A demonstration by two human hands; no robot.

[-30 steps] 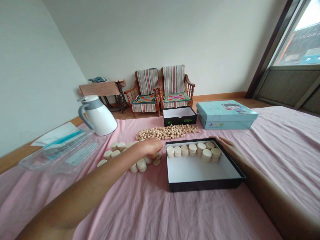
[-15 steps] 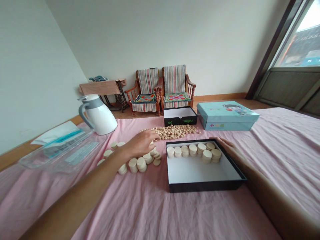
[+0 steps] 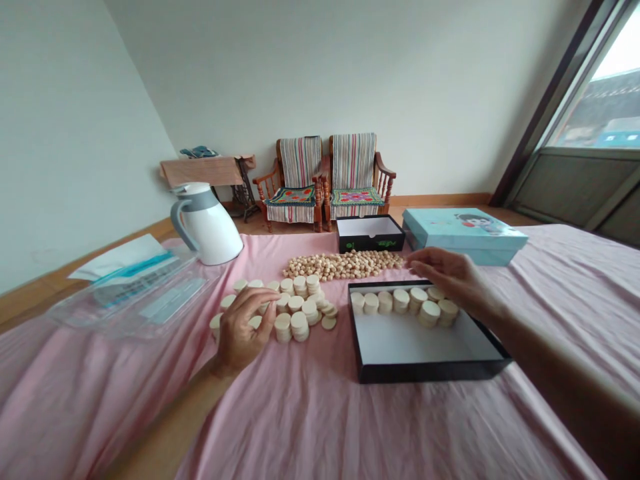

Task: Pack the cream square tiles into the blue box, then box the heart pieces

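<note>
A heap of pale round wooden discs (image 3: 295, 305) lies on the pink cloth left of a shallow black box (image 3: 425, 370). Several stacked discs (image 3: 405, 303) stand in a row along the box's far wall. My left hand (image 3: 243, 330) rests at the near left of the heap, fingers curled onto the discs there. My right hand (image 3: 447, 275) hovers over the far edge of the box, fingers slightly bent and apart, holding nothing that I can see.
A strip of small wooden beads (image 3: 345, 265) lies behind the discs. Farther back are a small black box (image 3: 370, 235), a light blue box (image 3: 465, 233), a white jug (image 3: 210, 227) and a clear plastic case (image 3: 135, 297). Two striped chairs (image 3: 327, 180) stand by the wall.
My left hand has pulled back from the far right of the disc heap to its near left. My right hand has lifted from the box's right side to over its far edge.
</note>
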